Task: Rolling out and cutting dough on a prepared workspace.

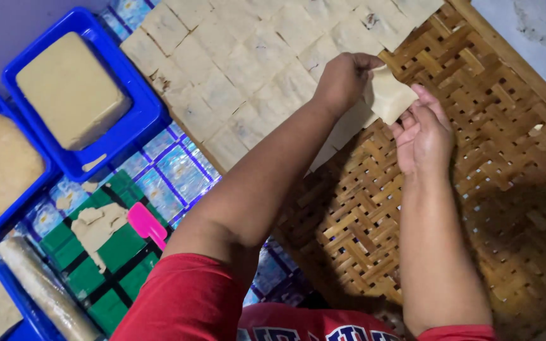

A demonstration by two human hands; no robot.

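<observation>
Landmark: I'm taking the woven bamboo tray (pixel 475 158) as my reference, it fills the right side of the view.
Left hand: I see my left hand (pixel 344 79) over the tray's upper middle, fingers curled shut and pinching the top edge of a thin square dough sheet (pixel 390 96).
Right hand: my right hand (pixel 421 132) sits just below that sheet, palm up, fingers spread loose and touching its lower edge, not clamped.
Dough sheet: lifted off the tray, tilted, between both hands.
Laid sheets: rows of pale dough squares (pixel 248 57) cover the tray's upper left part, edges touching.
Left of the tray: blue tubs (pixel 140 120), one with a tan dough block (pixel 67 88).
Below the tubs: a pink scraper (pixel 146 224) beside dough scraps (pixel 96 227) on a green patterned mat, and a rolling pin (pixel 42 290) further left.
</observation>
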